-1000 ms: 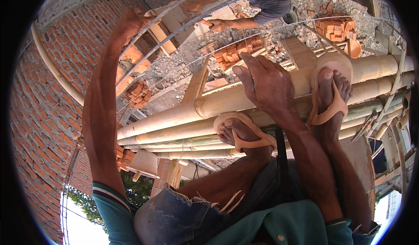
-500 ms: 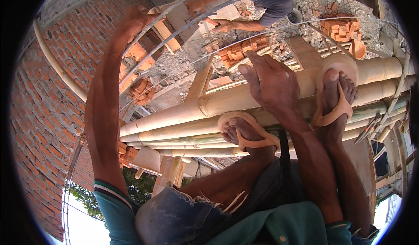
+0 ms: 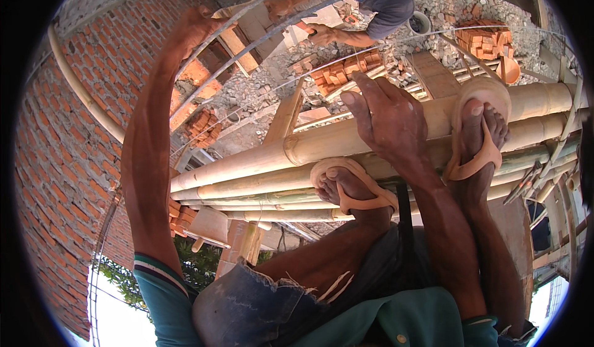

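My left hand [image 3: 199,30] is raised at the upper left, its fingers curled at a grey metal rod [image 3: 218,36]; part of the grip is hard to see. In the middle, my right hand [image 3: 396,121] hangs loosely over the thick bamboo poles [image 3: 334,143]. Its thumb and forefinger stretch forward apart, the other fingers bend, and nothing shows in it. Both my feet, in tan sandals [image 3: 470,174], stand on the bamboo, on either side of that hand.
Below, a person in a dark shirt [image 3: 390,10] works with both hands near an orange-red piece. Brick stacks [image 3: 484,41] sit on rubble [image 3: 272,78]. A brick wall [image 3: 68,161] rises at left. A flat board with a handle [image 3: 209,226] lies beside the bamboo's left end.
The view has shifted very slightly. Both my hands keep their pose, while the other person's hand by the orange-red piece has moved a little.
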{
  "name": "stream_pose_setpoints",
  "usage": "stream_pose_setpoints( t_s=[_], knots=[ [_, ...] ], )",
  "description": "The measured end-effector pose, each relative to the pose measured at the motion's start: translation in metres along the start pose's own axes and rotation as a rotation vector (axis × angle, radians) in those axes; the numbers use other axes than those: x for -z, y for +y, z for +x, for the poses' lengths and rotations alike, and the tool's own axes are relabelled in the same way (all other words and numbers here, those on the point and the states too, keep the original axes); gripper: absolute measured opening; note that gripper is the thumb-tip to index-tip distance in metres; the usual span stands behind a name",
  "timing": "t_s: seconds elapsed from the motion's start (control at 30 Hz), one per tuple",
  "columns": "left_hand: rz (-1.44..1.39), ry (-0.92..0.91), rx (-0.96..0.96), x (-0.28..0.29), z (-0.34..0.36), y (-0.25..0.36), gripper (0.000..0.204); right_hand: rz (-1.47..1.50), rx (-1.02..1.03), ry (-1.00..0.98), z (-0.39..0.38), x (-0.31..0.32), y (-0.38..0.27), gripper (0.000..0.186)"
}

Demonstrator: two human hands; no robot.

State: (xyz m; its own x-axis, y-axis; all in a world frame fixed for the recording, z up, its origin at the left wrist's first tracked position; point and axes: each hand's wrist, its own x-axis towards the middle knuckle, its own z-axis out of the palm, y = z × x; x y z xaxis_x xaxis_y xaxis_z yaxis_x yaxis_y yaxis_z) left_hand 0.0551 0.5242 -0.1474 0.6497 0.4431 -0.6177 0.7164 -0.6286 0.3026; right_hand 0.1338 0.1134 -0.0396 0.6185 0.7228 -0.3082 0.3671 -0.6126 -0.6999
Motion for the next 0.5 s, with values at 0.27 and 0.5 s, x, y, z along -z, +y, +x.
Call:
stream_pose_setpoints(
  t_s=[0.27, 0.5],
  knots=[
    [-0.193, -0.135, -0.029, 0.003, 0.001, -0.008, 0.062, 0.005, -0.001, 0.001, -0.001, -0.001, 0.001, 0.038],
    [-0.349, -0.15, 0.024, 0.0, -0.004, -0.003, 0.051, 0.01, -0.002, 0.0, -0.001, -0.001, 0.001, 0.041]
  ],
)
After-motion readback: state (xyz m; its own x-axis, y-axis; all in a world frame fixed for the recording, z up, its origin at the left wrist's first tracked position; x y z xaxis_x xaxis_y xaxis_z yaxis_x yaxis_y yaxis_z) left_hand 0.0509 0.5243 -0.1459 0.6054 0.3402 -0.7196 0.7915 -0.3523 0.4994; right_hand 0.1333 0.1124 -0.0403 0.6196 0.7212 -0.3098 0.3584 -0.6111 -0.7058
